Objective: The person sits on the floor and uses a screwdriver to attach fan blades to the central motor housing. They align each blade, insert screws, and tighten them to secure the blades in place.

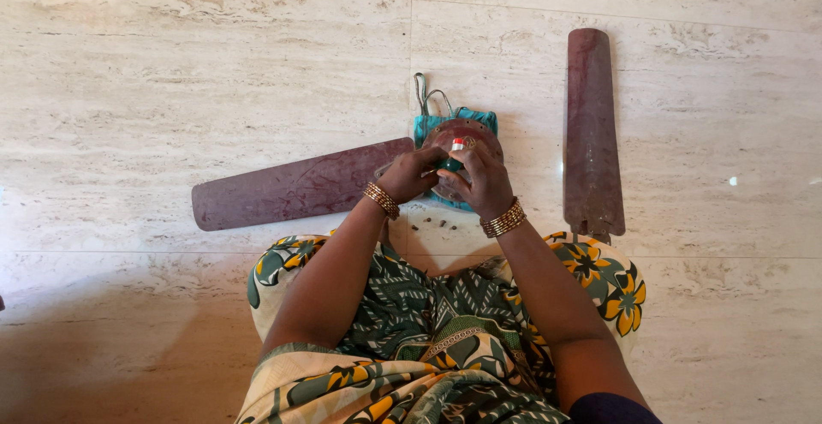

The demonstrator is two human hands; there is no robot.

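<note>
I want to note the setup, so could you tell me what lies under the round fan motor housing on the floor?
A teal cloth lies under the fan motor housing, showing at its far edge and below. Both hands, left hand and right hand, cover its near part, so what is beneath there is hidden.

Fan motor hub (463, 135): lower half covered by both hands, rim showing only at top
Tool at the hub (455, 155): mostly hidden between the fingers, only a red and white tip and a green part seen; kind not clear
Left hand (413, 175): fingertips lost against the hub, grip not clear
Right hand (482, 182): palm side hidden, fingers curled over the tool
Blade left of the hub (295, 188): inner end hidden behind left hand
Teal cloth (479, 119): mostly under the hub
Small dark bits below the hub (435, 221): too small to tell
Elbows: cut off by bottom edge
</note>
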